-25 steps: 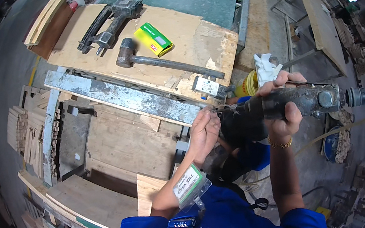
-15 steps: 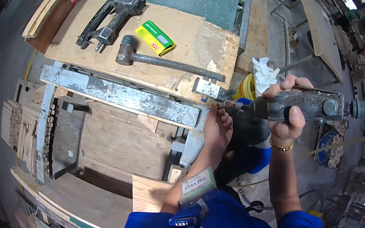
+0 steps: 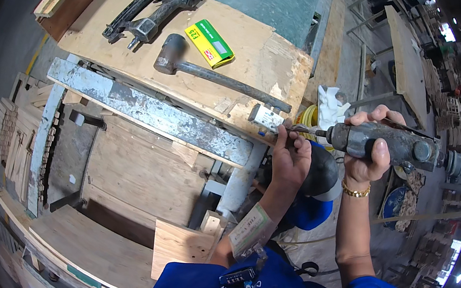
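The right hand [image 3: 371, 149] grips a grey air-hose screwdriver [image 3: 390, 146]; left hand [image 3: 288, 159] fingers pinch its bit, at nine o'clock, against a small metal bracket [image 3: 266, 119]. Fastening is underway; next needs steady alignment.

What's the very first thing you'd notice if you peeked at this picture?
The grey air-powered tool at the right, gripped by the right hand while the left hand steadies its tip at the wooden bench's corner. Then the mallet lying on the bench beside a green and yellow box.
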`<state>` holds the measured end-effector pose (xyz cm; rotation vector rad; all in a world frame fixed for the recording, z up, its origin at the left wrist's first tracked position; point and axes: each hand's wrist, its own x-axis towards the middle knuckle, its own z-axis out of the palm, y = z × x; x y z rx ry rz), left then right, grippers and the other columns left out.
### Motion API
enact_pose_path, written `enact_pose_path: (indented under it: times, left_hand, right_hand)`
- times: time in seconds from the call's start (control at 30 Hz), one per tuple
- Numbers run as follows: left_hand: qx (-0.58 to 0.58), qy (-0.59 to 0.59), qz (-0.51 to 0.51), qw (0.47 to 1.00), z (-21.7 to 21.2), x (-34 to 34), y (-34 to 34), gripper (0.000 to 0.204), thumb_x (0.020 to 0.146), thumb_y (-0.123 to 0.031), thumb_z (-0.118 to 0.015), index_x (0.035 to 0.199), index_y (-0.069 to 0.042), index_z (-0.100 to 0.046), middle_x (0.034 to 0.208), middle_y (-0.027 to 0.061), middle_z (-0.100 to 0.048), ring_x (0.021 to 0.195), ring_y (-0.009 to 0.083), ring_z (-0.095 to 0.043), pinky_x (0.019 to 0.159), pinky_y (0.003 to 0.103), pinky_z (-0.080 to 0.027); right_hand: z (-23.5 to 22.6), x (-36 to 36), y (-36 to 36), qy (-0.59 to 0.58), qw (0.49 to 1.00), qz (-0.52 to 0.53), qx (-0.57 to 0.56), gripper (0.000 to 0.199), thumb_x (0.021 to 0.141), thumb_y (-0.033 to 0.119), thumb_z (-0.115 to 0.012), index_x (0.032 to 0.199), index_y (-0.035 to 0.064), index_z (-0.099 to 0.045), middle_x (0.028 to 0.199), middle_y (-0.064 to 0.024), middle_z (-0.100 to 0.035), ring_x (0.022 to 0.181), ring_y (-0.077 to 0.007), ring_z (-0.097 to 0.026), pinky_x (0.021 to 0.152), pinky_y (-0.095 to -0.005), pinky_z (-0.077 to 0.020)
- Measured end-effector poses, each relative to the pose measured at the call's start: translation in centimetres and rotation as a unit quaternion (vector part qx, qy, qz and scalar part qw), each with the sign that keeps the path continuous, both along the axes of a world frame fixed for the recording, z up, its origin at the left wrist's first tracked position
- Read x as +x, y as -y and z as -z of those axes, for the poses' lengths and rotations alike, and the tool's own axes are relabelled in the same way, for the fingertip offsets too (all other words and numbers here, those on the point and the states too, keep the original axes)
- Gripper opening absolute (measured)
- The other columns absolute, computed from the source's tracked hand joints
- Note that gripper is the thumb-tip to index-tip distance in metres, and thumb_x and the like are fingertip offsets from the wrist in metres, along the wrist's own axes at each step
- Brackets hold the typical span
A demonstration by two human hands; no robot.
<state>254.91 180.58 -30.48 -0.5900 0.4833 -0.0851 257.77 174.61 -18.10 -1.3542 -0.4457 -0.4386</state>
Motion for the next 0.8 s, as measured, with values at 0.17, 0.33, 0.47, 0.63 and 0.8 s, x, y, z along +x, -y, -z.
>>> enact_pose_path:
  times: [0.17,0.33,0.47,0.63,0.8]
  left_hand:
    - [0.007,0.015,-0.013,1.0,0.2,0.3,0.0,0.024,0.095,-0.023,-0.041,0.106,-0.006,-0.053,0.07,0.0013,-0.052,0.057,0.0128,-0.045,0.057,0.025,-0.036]
    - [-0.001,-0.012,-0.017,1.0,0.5,0.5,-0.3,0.021,0.095,-0.02,-0.039,0.098,-0.005,-0.053,0.066,0.0027,-0.05,0.055,0.0137,-0.042,0.054,0.025,-0.035]
    - [0.145,0.028,0.07,0.987,0.8,-0.4,-2.3,0.02,0.095,-0.02,-0.038,0.095,-0.006,-0.052,0.061,0.0014,-0.048,0.048,0.0113,-0.038,0.046,0.024,-0.033]
    - [0.644,-0.147,0.054,0.749,4.3,-0.8,-7.2,0.021,0.091,-0.015,-0.048,0.105,-0.001,-0.056,0.054,-0.0052,-0.039,0.044,0.0029,-0.033,0.039,0.02,-0.025]
    - [0.783,-0.079,0.127,0.604,5.8,0.1,-9.9,0.028,0.091,-0.013,-0.048,0.114,0.001,-0.054,0.058,-0.0043,-0.042,0.048,0.0033,-0.036,0.043,0.019,-0.029]
  right_hand:
    - [0.1,1.5,-1.1,-0.031,0.999,0.008,-0.03,0.051,0.073,0.019,-0.058,0.117,0.0022,-0.04,0.102,-0.0112,-0.048,0.083,-0.0251,-0.059,0.073,-0.038,-0.0506]
    - [0.9,2.6,-2.5,-0.052,0.997,-0.012,-0.058,0.049,0.072,0.015,-0.06,0.116,0.0003,-0.042,0.098,-0.0129,-0.05,0.081,-0.0257,-0.06,0.073,-0.0384,-0.0503]
    - [1.8,3.6,-3.5,-0.076,0.992,-0.021,-0.097,0.05,0.071,0.012,-0.062,0.115,-0.0008,-0.041,0.097,-0.0134,-0.05,0.081,-0.0254,-0.061,0.075,-0.0369,-0.0483]
    - [2.4,3.3,-4.0,-0.069,0.995,-0.059,-0.05,0.049,0.072,0.014,-0.066,0.113,0.0012,-0.041,0.094,-0.0121,-0.049,0.081,-0.0261,-0.058,0.076,-0.0374,-0.0464]
    - [2.4,3.7,-3.9,-0.08,0.994,-0.066,-0.045,0.05,0.072,0.014,-0.068,0.114,0.0025,-0.041,0.094,-0.0118,-0.048,0.08,-0.0269,-0.057,0.075,-0.0372,-0.0464]
